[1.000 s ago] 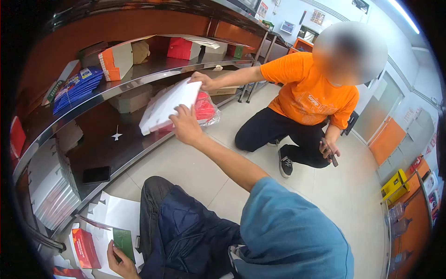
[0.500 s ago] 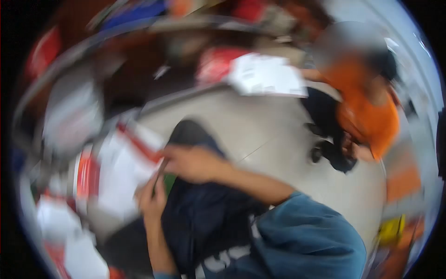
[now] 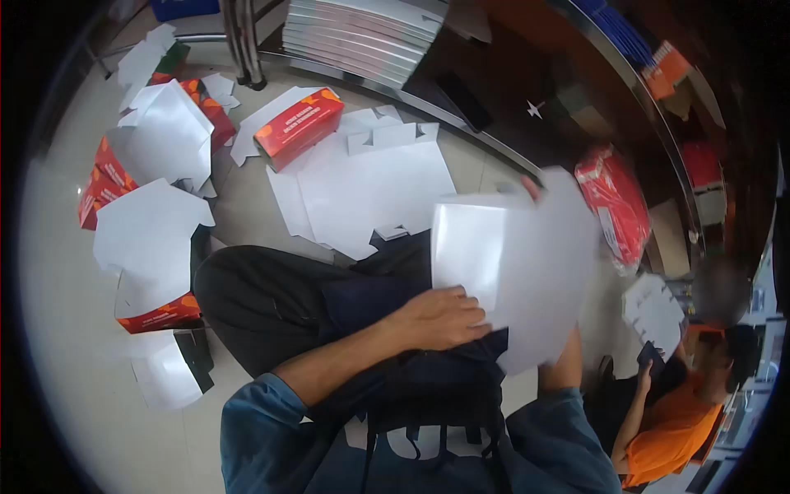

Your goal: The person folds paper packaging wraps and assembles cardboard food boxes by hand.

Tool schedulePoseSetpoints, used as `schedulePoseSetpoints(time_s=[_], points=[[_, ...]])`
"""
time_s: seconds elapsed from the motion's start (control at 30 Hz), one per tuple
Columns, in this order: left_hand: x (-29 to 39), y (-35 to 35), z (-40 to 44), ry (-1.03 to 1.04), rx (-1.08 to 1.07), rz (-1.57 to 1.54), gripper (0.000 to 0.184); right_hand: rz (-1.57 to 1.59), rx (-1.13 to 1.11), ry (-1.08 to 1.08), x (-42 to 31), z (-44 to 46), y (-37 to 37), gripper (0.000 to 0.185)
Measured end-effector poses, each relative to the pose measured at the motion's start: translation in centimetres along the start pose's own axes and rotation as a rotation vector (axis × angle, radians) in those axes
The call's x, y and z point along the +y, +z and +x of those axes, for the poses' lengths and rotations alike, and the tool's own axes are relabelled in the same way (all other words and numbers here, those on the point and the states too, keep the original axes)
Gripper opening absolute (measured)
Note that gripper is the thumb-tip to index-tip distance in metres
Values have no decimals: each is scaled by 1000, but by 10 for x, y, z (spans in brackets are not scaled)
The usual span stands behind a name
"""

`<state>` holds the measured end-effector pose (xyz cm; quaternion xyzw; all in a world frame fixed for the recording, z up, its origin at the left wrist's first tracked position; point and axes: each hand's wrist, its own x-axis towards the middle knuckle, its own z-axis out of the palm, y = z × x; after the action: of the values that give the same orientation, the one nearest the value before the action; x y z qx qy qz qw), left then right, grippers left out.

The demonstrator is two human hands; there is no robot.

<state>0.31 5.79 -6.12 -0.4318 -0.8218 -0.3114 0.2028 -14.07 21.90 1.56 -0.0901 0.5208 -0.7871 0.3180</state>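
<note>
A large white cardboard box blank is held upright over my lap, its left panel folded and shiny. My left hand has curled fingers at the blank's lower left edge. Behind the blank, my right hand is mostly hidden; only blurred fingertips show at its upper edge, while the forearm enters from below. On the floor just beyond my legs lies another flat white box blank with slotted tabs. A red printed box rests at that blank's upper left corner.
Several partly folded white and red boxes lie on the floor at left. Stacked white sheets sit on a shelf ahead. A red plastic-wrapped pack is at right, near a person in orange holding a dark phone-like object.
The view has swung round and is sharper. My hands, earlier close together around a thin strip or edge, are now apart on the white box blank. The person in orange appears lower right.
</note>
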Motion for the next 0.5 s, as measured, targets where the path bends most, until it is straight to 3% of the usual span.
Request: schedulePoseSetpoints(time_s=[0.03, 0.1, 0.13, 0.23, 0.3, 0.37, 0.5], points=[[6, 1, 3, -37, -101, -52, 38, 36, -13, 51, -7, 8, -2, 53], [20, 0, 7, -338, 96, -358, 45, -111, -32, 242, -30, 36, -3, 45], [23, -4, 10, -489, 204, -507, 50, -258, -238, 215, -32, 44, -4, 44], [1, -36, 27, -883, 808, -2102, 67, -873, -510, 3, -48, 36, 19, 28], [-14, -68, 29, -728, 1085, -2281, 62, -1041, -543, -9, -62, 30, 61, 19], [-15, -84, 43, -873, 1266, -2194, 50, -1076, -495, -68, -66, 24, 91, 14], [-30, -85, 65, -644, 1457, -1765, 32, -1119, -212, -381, -70, 5, 146, 18]])
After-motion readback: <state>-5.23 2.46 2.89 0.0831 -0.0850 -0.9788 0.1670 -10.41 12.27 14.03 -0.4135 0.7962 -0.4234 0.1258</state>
